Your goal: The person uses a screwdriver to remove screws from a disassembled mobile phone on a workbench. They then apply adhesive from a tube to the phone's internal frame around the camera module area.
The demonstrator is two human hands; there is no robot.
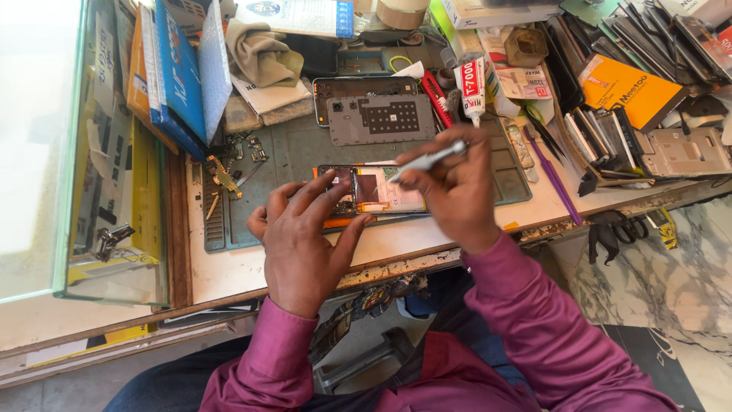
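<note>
An opened phone (374, 191) with its inner boards bare lies on a grey-green work mat (305, 152). My left hand (301, 236) rests on the phone's left end, its fingers spread over the edge and pressing it down. My right hand (457, 191) grips silver tweezers (423, 162); their tip points down-left to the phone's middle. Both sleeves are magenta.
A grey back cover (374, 118) and a phone frame lie behind the opened phone. A glue tube (470, 88), a red tool, a purple pry stick (553, 179) and stacked phone screens (602, 137) crowd the right. Blue and yellow boxes (175, 69) and a glass case (46, 137) stand left.
</note>
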